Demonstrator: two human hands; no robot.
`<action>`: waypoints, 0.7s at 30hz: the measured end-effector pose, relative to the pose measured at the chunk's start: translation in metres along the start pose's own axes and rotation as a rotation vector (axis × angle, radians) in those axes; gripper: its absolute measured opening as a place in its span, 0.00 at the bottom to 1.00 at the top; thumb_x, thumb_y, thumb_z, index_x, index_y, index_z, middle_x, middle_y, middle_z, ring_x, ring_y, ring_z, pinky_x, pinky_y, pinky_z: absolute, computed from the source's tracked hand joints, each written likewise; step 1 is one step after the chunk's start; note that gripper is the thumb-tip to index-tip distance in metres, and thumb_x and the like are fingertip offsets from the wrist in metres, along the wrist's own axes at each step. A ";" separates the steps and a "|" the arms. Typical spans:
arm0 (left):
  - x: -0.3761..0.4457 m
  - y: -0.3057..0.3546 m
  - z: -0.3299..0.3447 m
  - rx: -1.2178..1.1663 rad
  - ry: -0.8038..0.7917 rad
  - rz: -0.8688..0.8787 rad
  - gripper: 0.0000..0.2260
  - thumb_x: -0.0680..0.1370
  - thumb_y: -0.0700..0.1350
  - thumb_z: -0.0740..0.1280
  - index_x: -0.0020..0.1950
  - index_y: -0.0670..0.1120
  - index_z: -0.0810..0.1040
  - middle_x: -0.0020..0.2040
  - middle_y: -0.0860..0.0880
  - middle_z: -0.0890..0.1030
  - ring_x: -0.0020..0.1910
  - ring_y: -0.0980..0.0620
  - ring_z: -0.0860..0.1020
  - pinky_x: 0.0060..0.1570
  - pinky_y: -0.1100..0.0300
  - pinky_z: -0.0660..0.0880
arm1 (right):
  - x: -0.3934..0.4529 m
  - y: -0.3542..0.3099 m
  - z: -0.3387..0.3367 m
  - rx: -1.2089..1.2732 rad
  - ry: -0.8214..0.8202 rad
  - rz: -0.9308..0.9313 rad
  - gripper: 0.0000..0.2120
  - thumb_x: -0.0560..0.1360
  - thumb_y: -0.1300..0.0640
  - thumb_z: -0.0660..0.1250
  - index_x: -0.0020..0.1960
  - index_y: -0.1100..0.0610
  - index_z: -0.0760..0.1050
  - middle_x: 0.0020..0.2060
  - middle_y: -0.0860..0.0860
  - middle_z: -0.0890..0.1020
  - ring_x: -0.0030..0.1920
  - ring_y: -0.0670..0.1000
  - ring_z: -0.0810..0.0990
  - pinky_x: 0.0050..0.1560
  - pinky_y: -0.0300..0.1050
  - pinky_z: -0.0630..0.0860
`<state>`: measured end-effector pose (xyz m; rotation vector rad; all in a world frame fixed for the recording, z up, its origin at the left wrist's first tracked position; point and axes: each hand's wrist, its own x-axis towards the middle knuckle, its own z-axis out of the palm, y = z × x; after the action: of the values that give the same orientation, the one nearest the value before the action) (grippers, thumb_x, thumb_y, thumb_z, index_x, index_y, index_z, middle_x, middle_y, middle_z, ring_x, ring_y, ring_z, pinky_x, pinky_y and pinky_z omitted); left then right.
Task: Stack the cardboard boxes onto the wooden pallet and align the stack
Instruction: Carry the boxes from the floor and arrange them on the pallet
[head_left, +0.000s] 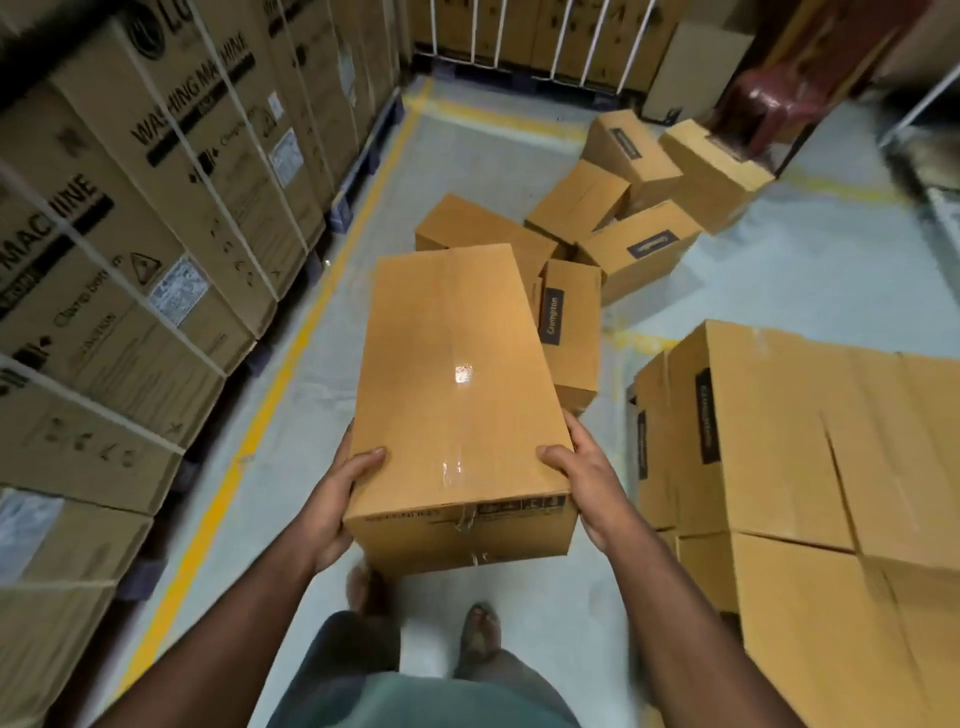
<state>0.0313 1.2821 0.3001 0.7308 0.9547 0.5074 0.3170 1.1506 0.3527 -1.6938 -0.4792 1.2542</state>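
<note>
I carry a long taped cardboard box (452, 374) in front of me, above the floor. My left hand (340, 499) grips its near left corner, thumb on top. My right hand (582, 478) grips the near right corner the same way. To my right stands a stack of like boxes (810, 457), two layers showing; the pallet under it is hidden. Several loose boxes (613, 208) lie scattered on the floor ahead, one (569, 322) leaning just beyond the carried box.
Tall strapped washing-machine cartons (130, 208) line the left side behind a yellow floor line (291, 358). More cartons behind a white rail (545, 36) close the far end. A dark red object (769, 98) stands far right. My feet (426, 608) are on grey floor.
</note>
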 end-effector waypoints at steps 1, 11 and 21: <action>-0.018 -0.009 0.008 0.008 -0.008 -0.002 0.31 0.73 0.52 0.76 0.75 0.61 0.72 0.69 0.45 0.80 0.60 0.45 0.84 0.48 0.55 0.83 | -0.024 0.006 -0.009 -0.007 0.009 -0.014 0.32 0.71 0.51 0.71 0.74 0.36 0.71 0.59 0.43 0.85 0.59 0.48 0.84 0.58 0.49 0.81; -0.183 -0.114 0.063 0.214 -0.171 0.076 0.31 0.74 0.55 0.73 0.74 0.68 0.68 0.66 0.52 0.82 0.62 0.45 0.82 0.56 0.49 0.79 | -0.225 0.123 -0.073 0.089 0.160 -0.086 0.26 0.78 0.60 0.71 0.64 0.31 0.76 0.61 0.44 0.85 0.60 0.51 0.84 0.58 0.48 0.80; -0.354 -0.250 0.060 0.194 -0.195 0.065 0.32 0.74 0.54 0.71 0.77 0.66 0.66 0.66 0.52 0.82 0.63 0.47 0.82 0.63 0.49 0.75 | -0.431 0.256 -0.092 0.132 0.193 0.045 0.35 0.75 0.52 0.76 0.78 0.38 0.67 0.65 0.47 0.83 0.64 0.54 0.82 0.67 0.60 0.79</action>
<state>-0.0737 0.8580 0.3277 0.9710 0.8060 0.3951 0.1733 0.6615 0.3632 -1.7003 -0.2388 1.1155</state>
